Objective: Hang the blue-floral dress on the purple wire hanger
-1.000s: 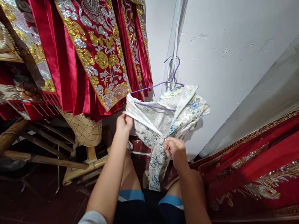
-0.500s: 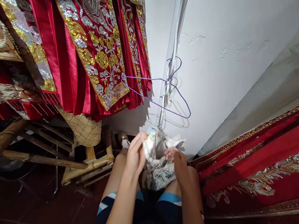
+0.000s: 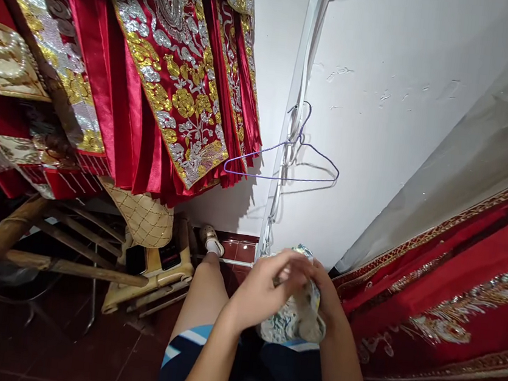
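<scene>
A bunched white cloth with a green-blue floral print (image 3: 287, 323) is gathered between my hands above my lap. My left hand (image 3: 264, 286) curls over its upper left side, fingers bent and slightly blurred. On the other side my right hand (image 3: 327, 293) grips the cloth, its fingers partly hidden behind my left hand and the folds. A pale smooth flap of the cloth hangs on the right. Beyond both hands, a purple wire hanger (image 3: 278, 178) hangs bare from a white strip on the wall.
Red costumes with gold and silver sequins (image 3: 184, 103) hang at the left. More red embroidered fabric (image 3: 458, 287) fills the right side. A bamboo chair (image 3: 75, 268) stands low left, near a quilted tan piece (image 3: 149, 221) and a phone (image 3: 136, 259). The white wall (image 3: 379, 137) is ahead.
Both hands have come closer together and shifted right and down, bunching the cloth that was held spread between them. The hanger has swung to a more level angle.
</scene>
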Action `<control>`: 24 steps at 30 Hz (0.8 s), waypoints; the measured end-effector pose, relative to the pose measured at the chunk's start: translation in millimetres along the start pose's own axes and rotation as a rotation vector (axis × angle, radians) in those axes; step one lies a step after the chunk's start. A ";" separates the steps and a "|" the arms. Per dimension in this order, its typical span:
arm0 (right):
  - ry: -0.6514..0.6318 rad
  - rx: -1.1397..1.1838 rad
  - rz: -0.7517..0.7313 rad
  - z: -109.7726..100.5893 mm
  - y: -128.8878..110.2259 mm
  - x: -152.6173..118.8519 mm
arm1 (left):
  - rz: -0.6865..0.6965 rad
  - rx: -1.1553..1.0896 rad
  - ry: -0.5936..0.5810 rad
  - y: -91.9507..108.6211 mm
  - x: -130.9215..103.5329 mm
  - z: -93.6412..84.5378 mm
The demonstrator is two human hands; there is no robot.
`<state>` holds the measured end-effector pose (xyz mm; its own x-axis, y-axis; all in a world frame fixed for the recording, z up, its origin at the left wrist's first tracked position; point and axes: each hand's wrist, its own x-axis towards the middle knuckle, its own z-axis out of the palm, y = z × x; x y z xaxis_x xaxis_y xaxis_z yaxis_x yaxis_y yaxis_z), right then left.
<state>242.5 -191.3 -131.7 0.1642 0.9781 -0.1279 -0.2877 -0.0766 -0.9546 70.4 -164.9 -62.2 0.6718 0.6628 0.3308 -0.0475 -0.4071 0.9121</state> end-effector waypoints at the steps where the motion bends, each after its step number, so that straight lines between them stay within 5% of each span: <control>1: -0.043 0.043 0.055 5.7 -5.8 2.2 | -0.014 0.023 0.115 -2.6 2.5 -5.1; 3: -0.130 0.106 0.143 15.2 -20.3 6.3 | -0.011 0.116 0.223 -10.3 9.3 -16.4; 4: -0.195 0.093 0.182 17.9 -29.2 8.1 | 0.004 0.140 0.185 -15.9 12.9 -21.9; 8: -0.552 -0.301 0.255 13.9 -73.6 15.8 | 0.023 0.043 -0.268 -49.0 19.4 -40.4; 11: -0.666 -0.684 0.149 4.9 -105.3 22.8 | -0.101 0.176 -0.421 -71.9 14.4 -59.2; 15: -0.236 -1.021 -0.330 -3.0 -127.9 38.4 | -0.205 0.605 -0.466 -75.5 10.9 -102.9; 19: 0.186 -1.100 -0.771 -10.4 -132.4 82.5 | -0.281 0.959 -0.360 -53.4 20.4 -146.8; 21: 0.296 -1.061 -0.832 -15.3 -131.4 117.4 | -0.250 1.045 -0.266 -39.5 29.0 -161.8; 24: 0.274 -0.977 -0.813 -20.7 -126.6 169.7 | -0.145 1.140 -0.123 -22.5 45.1 -177.0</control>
<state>326.3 -19.7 -38.1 0.1854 0.7483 0.6370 0.7679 0.2941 -0.5690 -29.1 -14.5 -25.0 0.6869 0.7094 0.1576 0.6887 -0.7047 0.1704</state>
